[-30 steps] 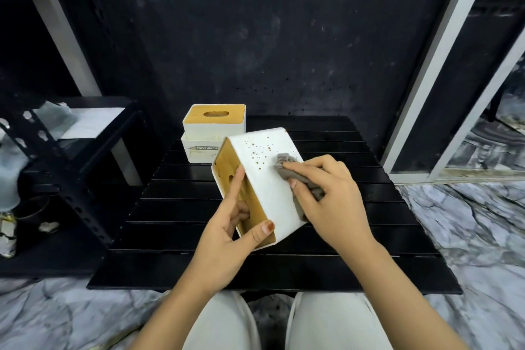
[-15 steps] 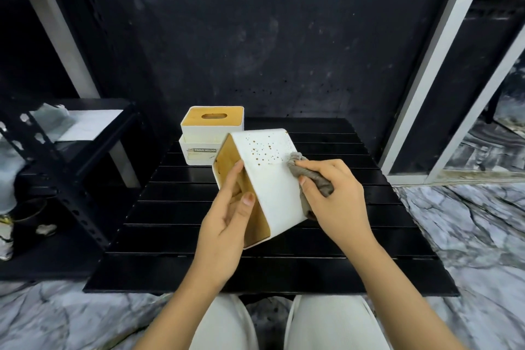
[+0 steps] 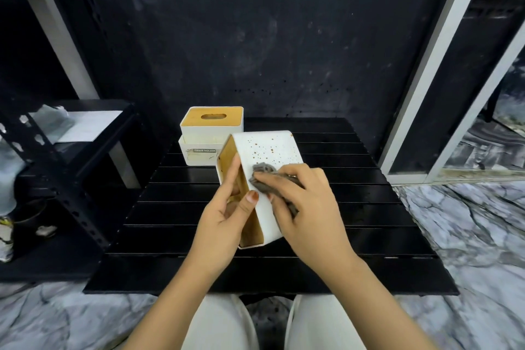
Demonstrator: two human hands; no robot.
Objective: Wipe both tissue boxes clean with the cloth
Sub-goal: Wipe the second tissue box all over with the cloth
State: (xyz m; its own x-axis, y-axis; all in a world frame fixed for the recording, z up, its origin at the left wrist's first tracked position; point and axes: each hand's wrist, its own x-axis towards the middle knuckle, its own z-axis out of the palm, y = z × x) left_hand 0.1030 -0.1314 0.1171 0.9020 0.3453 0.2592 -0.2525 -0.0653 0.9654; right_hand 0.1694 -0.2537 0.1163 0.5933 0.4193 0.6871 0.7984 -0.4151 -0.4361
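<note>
Item 1: tissue box, near (image 3: 270, 159). White body, wooden lid face turned to the person's left; tipped on its side above the black slatted table (image 3: 355, 207). Upper white face carries brown specks across its far half. Judged light and rigid (one hand props it without visible strain); the smooth shell is likely slippery, so the hold belongs at the edges, as now.

Item 2: left hand (image 3: 224, 221). Grips the box at its lid end, thumb on the near white edge, fingers across the wooden face.

Item 3: cloth (image 3: 262, 176). Grey, soft, bunched small. Pinched under the fingers of the right hand (image 3: 306, 207), which presses it onto the white face just short of the specks. Conforms readily; should be kept wadded to bear on the spots.

Item 4: tissue box, far (image 3: 211, 133). Upright at the table's back left, wooden slotted lid uppermost, label reading TISSUE HOLDER; apart from both hands, just behind the near box. Whether clean, cannot tell.
</note>
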